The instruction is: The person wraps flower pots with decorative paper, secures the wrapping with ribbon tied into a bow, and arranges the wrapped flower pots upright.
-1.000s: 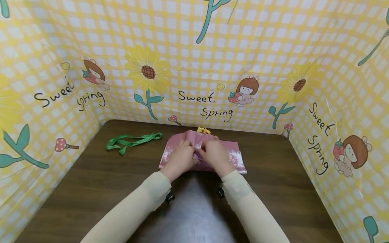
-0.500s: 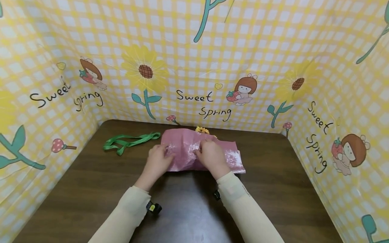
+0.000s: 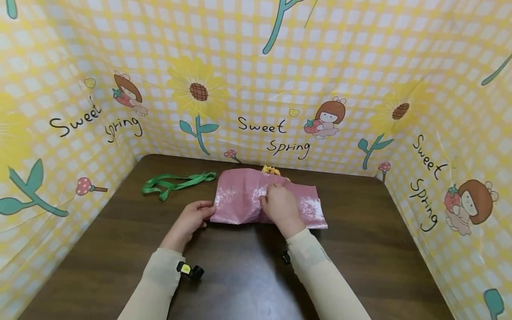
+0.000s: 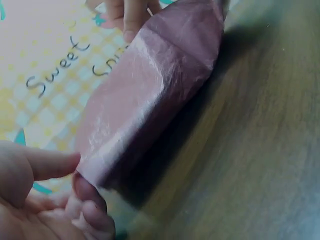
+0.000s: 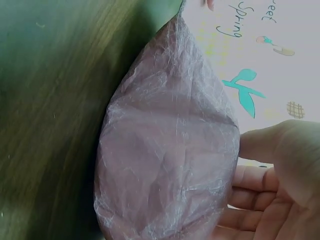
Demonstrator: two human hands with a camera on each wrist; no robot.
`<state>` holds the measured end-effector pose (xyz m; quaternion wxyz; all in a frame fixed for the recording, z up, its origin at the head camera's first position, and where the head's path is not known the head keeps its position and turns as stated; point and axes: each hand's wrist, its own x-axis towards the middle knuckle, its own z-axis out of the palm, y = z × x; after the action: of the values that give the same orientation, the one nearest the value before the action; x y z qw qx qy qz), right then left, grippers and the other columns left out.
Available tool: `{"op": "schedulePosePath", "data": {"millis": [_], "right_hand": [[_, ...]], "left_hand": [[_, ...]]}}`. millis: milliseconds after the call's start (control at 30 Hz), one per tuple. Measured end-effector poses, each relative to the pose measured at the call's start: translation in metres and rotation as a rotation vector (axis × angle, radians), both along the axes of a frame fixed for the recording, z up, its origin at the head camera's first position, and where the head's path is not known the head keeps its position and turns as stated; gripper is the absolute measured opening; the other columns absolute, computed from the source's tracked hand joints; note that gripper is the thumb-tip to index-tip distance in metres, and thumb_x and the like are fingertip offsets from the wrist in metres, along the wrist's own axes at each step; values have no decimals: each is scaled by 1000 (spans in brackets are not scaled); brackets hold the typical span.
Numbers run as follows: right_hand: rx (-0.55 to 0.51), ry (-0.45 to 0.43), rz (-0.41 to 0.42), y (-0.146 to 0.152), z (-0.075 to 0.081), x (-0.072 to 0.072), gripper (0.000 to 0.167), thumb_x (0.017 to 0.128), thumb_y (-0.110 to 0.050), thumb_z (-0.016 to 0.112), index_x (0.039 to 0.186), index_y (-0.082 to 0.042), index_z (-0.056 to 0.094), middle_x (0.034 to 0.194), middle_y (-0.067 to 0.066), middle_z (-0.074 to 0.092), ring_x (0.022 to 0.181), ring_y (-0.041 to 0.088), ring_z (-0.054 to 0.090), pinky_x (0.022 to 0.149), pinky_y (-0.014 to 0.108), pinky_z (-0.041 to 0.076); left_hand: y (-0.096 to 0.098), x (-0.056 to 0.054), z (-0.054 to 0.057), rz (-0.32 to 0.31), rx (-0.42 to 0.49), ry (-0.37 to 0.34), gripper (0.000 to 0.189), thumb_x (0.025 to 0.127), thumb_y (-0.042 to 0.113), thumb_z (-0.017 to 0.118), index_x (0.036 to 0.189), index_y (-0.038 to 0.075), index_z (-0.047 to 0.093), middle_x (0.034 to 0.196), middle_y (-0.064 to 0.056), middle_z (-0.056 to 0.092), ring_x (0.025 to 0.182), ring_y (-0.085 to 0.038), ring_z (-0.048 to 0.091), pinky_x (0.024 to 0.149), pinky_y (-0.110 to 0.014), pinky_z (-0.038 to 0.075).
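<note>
On the far half of the dark table (image 3: 360, 266) the pink wrapper (image 3: 236, 195) lay creased. The right hand (image 3: 282, 206) reached over its middle, thumb and curled fingers gripping it; the left hand (image 3: 192, 220) (held lower, out sideways) pinched its near-left corner. Beyond sat a green ribbon (image 3: 202, 178) and yellow flowers (image 3: 271, 170).

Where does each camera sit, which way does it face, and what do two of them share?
Head: worn on the head, facing forward and down at the pink wrapper; left hand, right hand and both sleeves show.
Left wrist: worn there, facing the pink wrapper; left hand and some right hand fingers show.
Right wrist: worn there, facing the pink wrapper; right hand shows.
Both wrist views share pink wrapper, table, backdrop.
</note>
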<state>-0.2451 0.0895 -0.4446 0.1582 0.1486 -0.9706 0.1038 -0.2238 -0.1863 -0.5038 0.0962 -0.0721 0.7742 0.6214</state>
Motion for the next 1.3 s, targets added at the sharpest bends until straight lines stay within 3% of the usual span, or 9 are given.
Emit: {"op": "schedulePosePath", "data": {"millis": [133, 267, 600, 767, 867, 933, 1133, 1200, 1300], "right_hand": [[17, 28, -10, 0, -1, 1, 28, 93, -31, 73, 86, -4, 68, 85, 9, 65, 70, 31, 68, 62, 47, 57], [32, 43, -13, -1, -2, 1, 29, 93, -31, 73, 86, -4, 68, 85, 9, 65, 68, 30, 68, 59, 46, 57], [64, 20, -53, -7, -2, 4, 29, 94, -33, 73, 92, -4, 69, 89, 9, 65, 69, 31, 69, 56, 45, 57], [60, 12, -52, -5, -3, 3, 30, 94, -34, 73, 94, -4, 70, 93, 9, 66, 70, 30, 69, 59, 45, 58], [53, 9, -45, -4, -3, 2, 30, 94, -33, 73, 94, -3, 70, 94, 10, 66, 71, 31, 69, 60, 46, 58], [57, 4, -43, -4, -4, 1, 30, 94, -32, 73, 95, -2, 70, 94, 11, 66, 71, 32, 69, 61, 47, 58], [62, 9, -46, -5, -4, 2, 29, 94, -31, 74, 94, -2, 70, 94, 12, 65, 71, 33, 69, 61, 48, 58], [56, 11, -45, -6, -3, 4, 29, 94, -31, 74, 95, -2, 70, 95, 12, 66, 72, 33, 70, 62, 48, 58], [58, 13, -44, -7, -3, 5, 30, 94, -31, 73, 96, -2, 70, 96, 12, 66, 73, 33, 70, 63, 47, 58]], "left_hand": [[-3, -1, -6, 5, 53, -16, 39, 102, 24, 65, 131, -1, 61, 96, -3, 64, 80, -15, 56, 64, -28, 50], [-4, -1, -8, 24, 81, -15, 28, 102, 22, 64, 118, -1, 61, 87, 0, 62, 78, -15, 56, 62, -27, 49], [-19, 1, -10, -40, 263, -56, 10, 105, 19, 59, 103, 10, 61, 89, 4, 63, 85, -14, 58, 68, -27, 50], [-29, 1, -8, -61, 349, -73, 11, 107, 19, 54, 99, 15, 61, 93, 8, 69, 91, -12, 61, 75, -28, 50], [-34, 1, -6, -17, 343, -66, 11, 109, 20, 51, 103, 13, 58, 97, 11, 74, 93, -11, 64, 75, -27, 50], [-35, 0, -6, -9, 283, -51, 14, 109, 22, 51, 113, 8, 54, 104, 8, 76, 94, -10, 64, 74, -27, 50], [-23, -1, -9, -51, 122, 22, 63, 102, 22, 64, 149, -5, 33, 131, -18, 63, 96, -10, 62, 74, -30, 53], [-20, -3, -11, -42, 121, 47, 64, 101, 17, 67, 151, -5, 34, 126, -17, 65, 93, -8, 63, 74, -30, 53], [-20, -3, -12, -25, 165, 59, 62, 101, 12, 66, 151, -4, 34, 107, -4, 70, 87, -7, 63, 74, -28, 53]]}}
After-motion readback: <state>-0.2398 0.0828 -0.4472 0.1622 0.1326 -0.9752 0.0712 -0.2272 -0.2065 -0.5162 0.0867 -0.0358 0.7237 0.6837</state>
